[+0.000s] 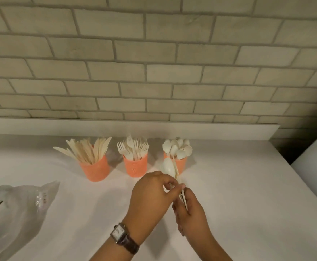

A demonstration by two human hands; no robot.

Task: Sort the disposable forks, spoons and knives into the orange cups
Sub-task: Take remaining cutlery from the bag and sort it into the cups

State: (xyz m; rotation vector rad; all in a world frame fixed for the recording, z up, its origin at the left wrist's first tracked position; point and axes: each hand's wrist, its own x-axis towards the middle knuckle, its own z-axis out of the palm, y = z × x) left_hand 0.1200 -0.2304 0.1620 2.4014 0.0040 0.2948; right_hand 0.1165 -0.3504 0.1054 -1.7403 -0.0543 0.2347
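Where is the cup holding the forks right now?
In the head view, the fork cup stands middle of the row, knife cup to its left, spoon cup to its right.

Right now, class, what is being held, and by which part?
Spoons, gripped by their handles: the left hand pinches them midway and the right hand holds the ends.

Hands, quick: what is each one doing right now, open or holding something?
The left hand is closed, pinching the held spoons by their handles.
The right hand is closed, gripping the same handles lower down.
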